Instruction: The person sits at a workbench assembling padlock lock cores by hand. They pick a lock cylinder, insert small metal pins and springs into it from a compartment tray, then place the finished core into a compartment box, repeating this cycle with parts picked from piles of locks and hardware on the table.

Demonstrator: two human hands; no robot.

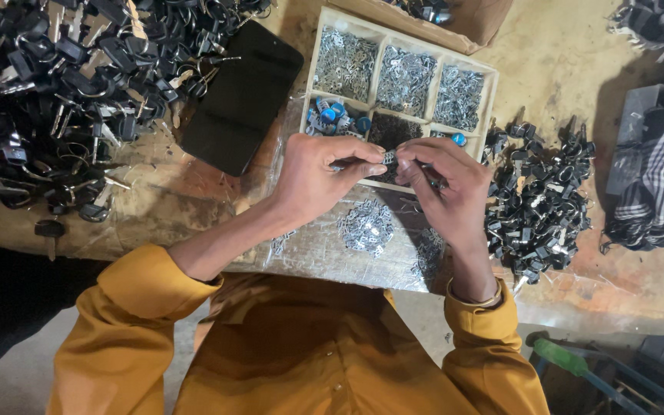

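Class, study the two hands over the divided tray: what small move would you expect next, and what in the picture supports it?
Probably pressing the small metal part home. The left hand and right hand pinch it between their fingertips, above the wooden tray of sorted metal bits, and no finished piece has been set down yet.

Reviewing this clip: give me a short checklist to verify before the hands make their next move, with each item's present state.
1. Small metal part pinched between both hands: ok.
2. Left hand fingertips on the part: ok.
3. Right hand holding its side: ok; whether it also holds a tool: cannot tell.
4. Compartment tray in front of the hands, stocked: ok.
5. Loose metal pieces on the plastic sheet below the hands: ok.
6. Part's orientation: cannot tell, too small.
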